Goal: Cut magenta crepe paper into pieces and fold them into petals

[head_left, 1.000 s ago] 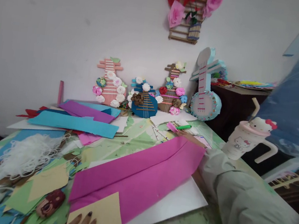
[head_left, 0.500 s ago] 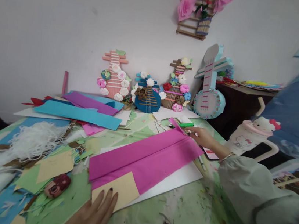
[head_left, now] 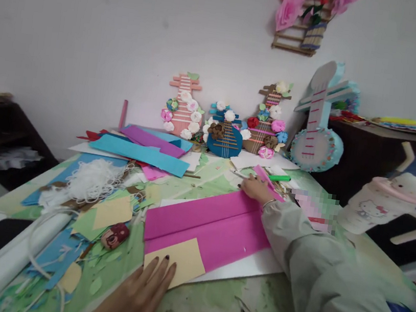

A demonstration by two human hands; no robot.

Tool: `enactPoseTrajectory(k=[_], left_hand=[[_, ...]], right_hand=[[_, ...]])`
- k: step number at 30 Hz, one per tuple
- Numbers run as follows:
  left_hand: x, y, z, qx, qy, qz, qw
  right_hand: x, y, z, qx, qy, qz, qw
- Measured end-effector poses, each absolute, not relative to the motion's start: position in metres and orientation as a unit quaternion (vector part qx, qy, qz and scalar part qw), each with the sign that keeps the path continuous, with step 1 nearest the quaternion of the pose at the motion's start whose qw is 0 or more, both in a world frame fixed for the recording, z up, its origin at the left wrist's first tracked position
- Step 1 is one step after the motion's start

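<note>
My left hand (head_left: 142, 291) lies flat with fingers stretched out, pressing a beige paper piece (head_left: 181, 261) onto a long magenta crepe paper sheet (head_left: 199, 219). Under the magenta sheet is white paper (head_left: 238, 271). My right hand (head_left: 255, 188) is at the far edge of the magenta sheet, its fingers curled around the end of a thin white pen (head_left: 237, 173). Part of that pen is hidden by the fingers. Just behind the hand lies a green marker (head_left: 279, 178).
Blue and purple paper strips (head_left: 142, 154), white string (head_left: 92, 181) and paper scraps cover the left side. Paper-flower-decorated lutes (head_left: 225, 140) stand along the wall. To the right are a blurred-out pink item (head_left: 311, 206) and a white cup (head_left: 369, 204) with a straw.
The view has turned left. My right hand has moved left from the magenta sheet's far right corner to the pen. My left hand stays flat on the beige paper.
</note>
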State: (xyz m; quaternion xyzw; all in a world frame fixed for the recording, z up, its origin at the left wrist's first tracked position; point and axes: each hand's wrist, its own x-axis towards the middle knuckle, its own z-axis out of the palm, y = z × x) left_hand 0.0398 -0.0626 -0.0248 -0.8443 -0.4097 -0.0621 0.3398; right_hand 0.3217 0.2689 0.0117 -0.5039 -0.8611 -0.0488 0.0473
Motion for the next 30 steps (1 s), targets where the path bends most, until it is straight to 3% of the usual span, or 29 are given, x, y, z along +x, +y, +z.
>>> enactPoseTrajectory(k=[4, 10, 18, 23, 30], left_hand=[[0.051, -0.061, -0.025, -0.842, -0.417, -0.049, 0.337], [0.078, -0.056, -0.031, -0.855, -0.420, -0.011, 0.305], [0.076, -0.052, -0.007, -0.875, -0.481, 0.025, 0.044], [0.077, -0.035, 0.020, -0.874, -0.480, 0.043, -0.054], [0.081, -0.015, 0.021, -0.875, -0.482, 0.012, -0.044]], right_hand=[[0.337, 0.274, 0.021, -0.469, -0.880, -0.045, 0.059], [0.356, 0.237, 0.023, -0.305, -0.952, 0.012, 0.026], [0.345, 0.195, 0.013, -0.264, -0.964, -0.012, 0.042], [0.329, 0.192, 0.017, -0.219, -0.974, -0.025, 0.050], [0.304, 0.183, 0.017, -0.161, -0.984, -0.031, 0.066]])
